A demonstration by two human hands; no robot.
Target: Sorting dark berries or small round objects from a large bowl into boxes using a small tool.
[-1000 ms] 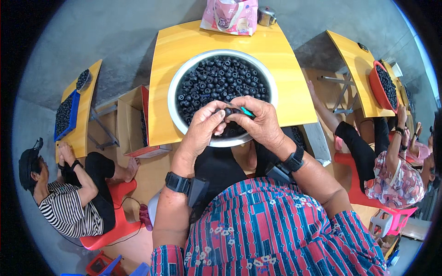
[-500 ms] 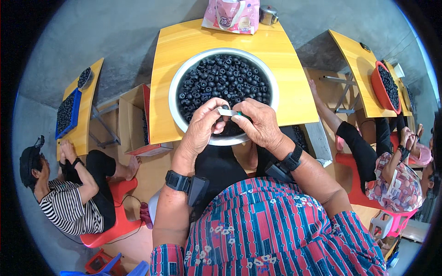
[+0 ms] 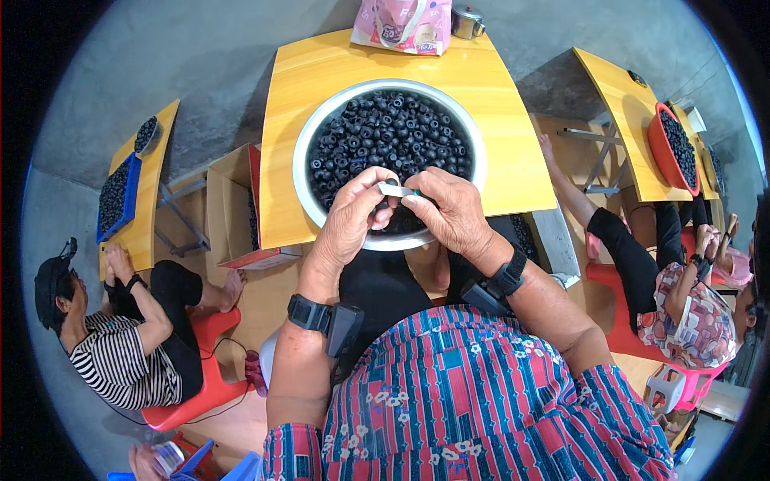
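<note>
Over the near rim of a wide metal basin, my two hands meet. The basin is heaped with small black round pieces, many with a hole in the middle. Closed around one such black piece are the fingers of my left hand, which partly hide it. My right hand grips a small knife; a bit of green handle shows by the fingers. Its short, pale blade lies across the left fingertips, against or very close to the black piece.
The basin stands on a yellow wooden table with a pink bag and metal pot at its far edge. An open carton sits left below. People sit at side tables holding a blue tray and red basin.
The knife blade has tilted slightly between my hands, which stay at the basin's near rim. At the lower left, another person's hand with a pale container has come into view.
</note>
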